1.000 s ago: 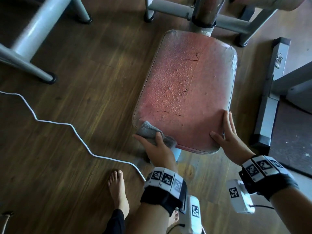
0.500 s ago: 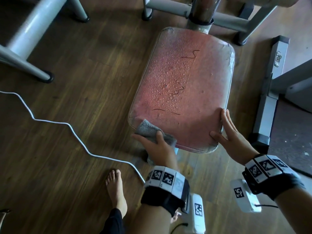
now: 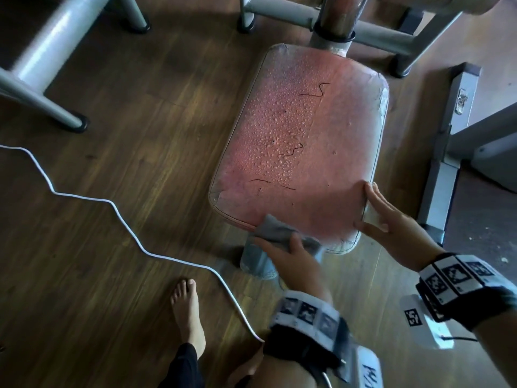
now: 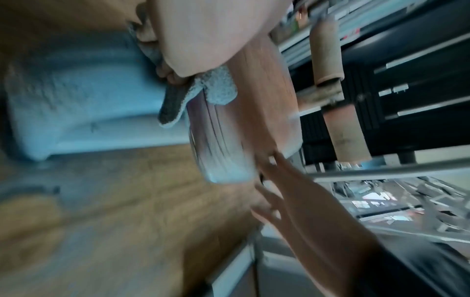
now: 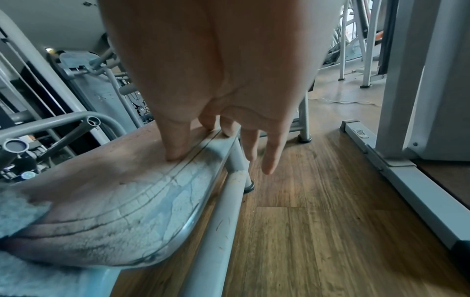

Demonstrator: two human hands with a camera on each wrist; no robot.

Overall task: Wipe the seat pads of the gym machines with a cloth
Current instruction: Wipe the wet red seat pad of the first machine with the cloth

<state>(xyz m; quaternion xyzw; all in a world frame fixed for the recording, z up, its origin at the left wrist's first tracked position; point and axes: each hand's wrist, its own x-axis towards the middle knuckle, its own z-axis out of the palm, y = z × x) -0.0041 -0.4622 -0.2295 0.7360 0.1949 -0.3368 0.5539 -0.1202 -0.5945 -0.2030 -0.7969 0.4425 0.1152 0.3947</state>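
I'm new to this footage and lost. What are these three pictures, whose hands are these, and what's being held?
A person wears three cameras: one on the head, one on each wrist. The head view looks down on a red seat pad of a gym machine, beaded with water drops. The left hand presses a grey cloth on the pad's near edge. The right hand holds nothing; its thumb and a fingertip rest on the pad's right edge, the other fingers hanging off it. The wrist views show each hand close up.
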